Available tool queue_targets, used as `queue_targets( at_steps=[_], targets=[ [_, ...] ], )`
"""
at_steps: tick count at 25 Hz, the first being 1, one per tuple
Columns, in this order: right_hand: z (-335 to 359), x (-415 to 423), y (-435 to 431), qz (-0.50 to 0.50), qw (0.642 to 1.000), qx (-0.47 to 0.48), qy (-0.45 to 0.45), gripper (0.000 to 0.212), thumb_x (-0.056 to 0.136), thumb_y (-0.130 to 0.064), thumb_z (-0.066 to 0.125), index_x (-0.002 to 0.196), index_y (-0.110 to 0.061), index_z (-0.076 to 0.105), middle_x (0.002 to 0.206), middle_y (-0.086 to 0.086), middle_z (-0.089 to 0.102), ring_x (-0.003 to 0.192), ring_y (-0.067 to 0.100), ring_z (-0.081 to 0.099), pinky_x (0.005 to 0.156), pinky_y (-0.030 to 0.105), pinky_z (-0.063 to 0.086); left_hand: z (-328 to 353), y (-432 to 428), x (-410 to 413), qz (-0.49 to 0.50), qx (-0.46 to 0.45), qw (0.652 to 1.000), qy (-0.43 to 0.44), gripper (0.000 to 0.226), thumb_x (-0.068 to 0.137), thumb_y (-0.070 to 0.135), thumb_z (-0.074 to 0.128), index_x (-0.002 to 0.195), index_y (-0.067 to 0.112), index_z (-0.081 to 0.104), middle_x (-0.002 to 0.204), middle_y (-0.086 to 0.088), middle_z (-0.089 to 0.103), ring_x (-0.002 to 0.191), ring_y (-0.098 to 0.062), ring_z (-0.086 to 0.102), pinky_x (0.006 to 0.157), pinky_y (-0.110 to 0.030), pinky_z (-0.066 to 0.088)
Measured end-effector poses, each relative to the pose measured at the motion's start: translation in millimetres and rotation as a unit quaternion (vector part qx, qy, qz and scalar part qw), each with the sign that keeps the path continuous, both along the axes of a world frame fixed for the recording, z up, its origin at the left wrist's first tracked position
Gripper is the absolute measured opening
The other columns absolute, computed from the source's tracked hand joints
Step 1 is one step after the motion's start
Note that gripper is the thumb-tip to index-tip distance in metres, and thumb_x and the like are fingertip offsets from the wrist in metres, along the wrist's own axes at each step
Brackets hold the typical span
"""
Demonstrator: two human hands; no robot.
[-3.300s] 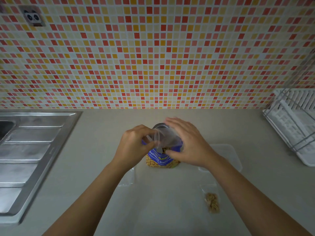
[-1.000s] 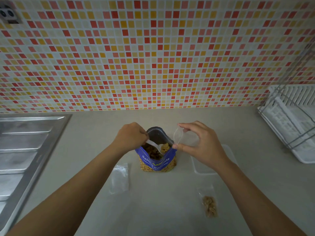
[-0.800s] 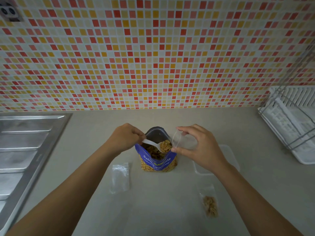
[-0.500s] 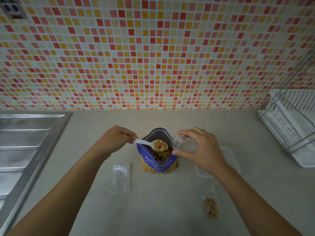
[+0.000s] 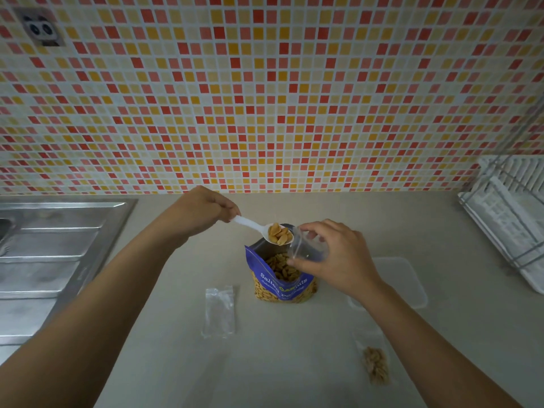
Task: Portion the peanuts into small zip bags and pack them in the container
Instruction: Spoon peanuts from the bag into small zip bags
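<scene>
A blue peanut pouch (image 5: 282, 285) stands open and upright at the counter's middle. My left hand (image 5: 206, 212) grips a white plastic spoon (image 5: 265, 231) heaped with peanuts, raised just above the pouch. My right hand (image 5: 338, 254) pinches a small clear zip bag (image 5: 307, 248) held open, its mouth right beside the spoon's bowl. An empty zip bag (image 5: 219, 312) lies flat to the pouch's left. A zip bag holding peanuts (image 5: 375, 365) lies at the front right. The clear container (image 5: 412, 278) sits to the right, partly behind my right wrist.
A steel sink drainboard (image 5: 53, 260) fills the left side. A white dish rack (image 5: 512, 219) stands at the right edge. The tiled wall (image 5: 265, 98) rises behind the beige counter (image 5: 279, 363).
My left hand has lifted the loaded spoon out of the pouch and up toward the open zip bag. My right hand still holds that bag beside the pouch.
</scene>
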State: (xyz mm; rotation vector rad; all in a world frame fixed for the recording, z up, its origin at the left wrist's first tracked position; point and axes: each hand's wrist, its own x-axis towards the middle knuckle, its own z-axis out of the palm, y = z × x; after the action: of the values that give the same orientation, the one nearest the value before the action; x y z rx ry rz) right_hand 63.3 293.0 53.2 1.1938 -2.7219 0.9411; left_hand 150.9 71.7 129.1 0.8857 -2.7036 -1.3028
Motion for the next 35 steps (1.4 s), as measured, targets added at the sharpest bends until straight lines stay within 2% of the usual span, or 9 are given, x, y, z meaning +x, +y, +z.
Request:
queue_targets(
  at_steps=[5,10,13,19,24,26,30,32,35],
  targets=[
    [0,1,-8,-0.012,0.998,-0.053,-0.033,0.062,0.054,-0.073,0.062,0.104,-0.037,0.059,0.088,-0.022,0.056,0.084,0.004,0.055,0.079,0.039,0.048,21,15,-11,-0.057,-0.084,0.995,-0.013,0.018,0.088,0.01,0.056,0.094,0.012,0.073,0.09,0.002,0.064,0.084,-0.011,0.049,0.064,-0.019,0.035],
    [4,7,-14,-0.036,0.981,-0.172,-0.085,0.052,0.061,-0.054,0.076,0.107,-0.037,0.057,0.091,-0.024,0.057,0.087,0.0,0.055,0.075,0.027,0.048,77,51,-19,-0.204,-0.369,0.905,0.06,0.023,0.092,0.019,0.051,0.104,0.017,0.071,0.102,0.004,0.07,0.085,-0.006,0.056,0.076,-0.021,0.038],
    [8,8,-12,-0.05,0.968,-0.224,-0.104,0.052,0.062,-0.052,0.075,0.108,-0.034,0.057,0.091,-0.022,0.056,0.089,0.002,0.056,0.076,0.025,0.048,111,52,-5,-0.183,-0.419,0.882,0.112,0.022,0.091,0.018,0.052,0.101,0.015,0.071,0.096,0.002,0.071,0.08,-0.01,0.059,0.073,-0.023,0.038],
    [5,0,6,-0.077,0.959,-0.246,-0.118,0.054,0.064,-0.046,0.079,0.111,-0.029,0.059,0.094,-0.02,0.057,0.089,0.006,0.057,0.072,0.023,0.049,61,29,10,-0.142,-0.328,0.934,0.0,0.022,0.09,0.02,0.055,0.102,0.015,0.072,0.103,0.0,0.071,0.097,-0.017,0.062,0.085,-0.027,0.043],
    [3,2,14,-0.081,0.959,-0.255,-0.097,0.054,0.062,-0.045,0.08,0.11,-0.03,0.06,0.092,-0.02,0.057,0.087,0.007,0.056,0.076,0.025,0.048,-42,92,-24,-0.249,-0.441,0.851,-0.14,0.022,0.093,0.013,0.046,0.106,0.004,0.061,0.109,-0.011,0.062,0.102,-0.029,0.059,0.072,-0.031,0.043],
    [3,2,17,-0.077,0.961,-0.25,-0.095,0.055,0.06,-0.049,0.077,0.109,-0.033,0.059,0.092,-0.021,0.057,0.087,0.005,0.056,0.076,0.024,0.048,-57,101,-31,-0.254,-0.436,0.845,-0.176,0.018,0.092,0.011,0.049,0.106,0.005,0.059,0.111,-0.01,0.061,0.103,-0.027,0.06,0.069,-0.029,0.041],
    [2,2,27,-0.087,0.958,-0.25,-0.108,0.054,0.061,-0.043,0.082,0.109,-0.033,0.06,0.092,-0.019,0.058,0.086,0.006,0.056,0.075,0.02,0.046,-66,97,-45,-0.186,-0.318,0.913,-0.175,0.018,0.091,0.018,0.047,0.098,0.005,0.058,0.087,-0.008,0.059,0.085,-0.026,0.059,0.065,-0.028,0.042],
    [2,2,32,-0.09,0.957,-0.255,-0.109,0.051,0.063,-0.039,0.083,0.108,-0.033,0.06,0.092,-0.019,0.057,0.086,0.005,0.055,0.074,0.018,0.045,-65,90,-50,-0.146,-0.26,0.942,-0.157,0.019,0.089,0.021,0.046,0.081,0.006,0.053,0.065,-0.002,0.047,0.068,-0.022,0.052,0.059,-0.028,0.039],
    [4,1,38,-0.099,0.957,-0.252,-0.105,0.052,0.064,-0.038,0.082,0.11,-0.031,0.059,0.093,-0.019,0.057,0.088,0.005,0.055,0.073,0.016,0.045,-62,78,-50,-0.101,-0.171,0.968,-0.152,0.025,0.085,0.016,0.047,0.061,0.008,0.046,0.06,-0.003,0.048,0.055,-0.017,0.047,0.049,-0.024,0.037]
  ],
)
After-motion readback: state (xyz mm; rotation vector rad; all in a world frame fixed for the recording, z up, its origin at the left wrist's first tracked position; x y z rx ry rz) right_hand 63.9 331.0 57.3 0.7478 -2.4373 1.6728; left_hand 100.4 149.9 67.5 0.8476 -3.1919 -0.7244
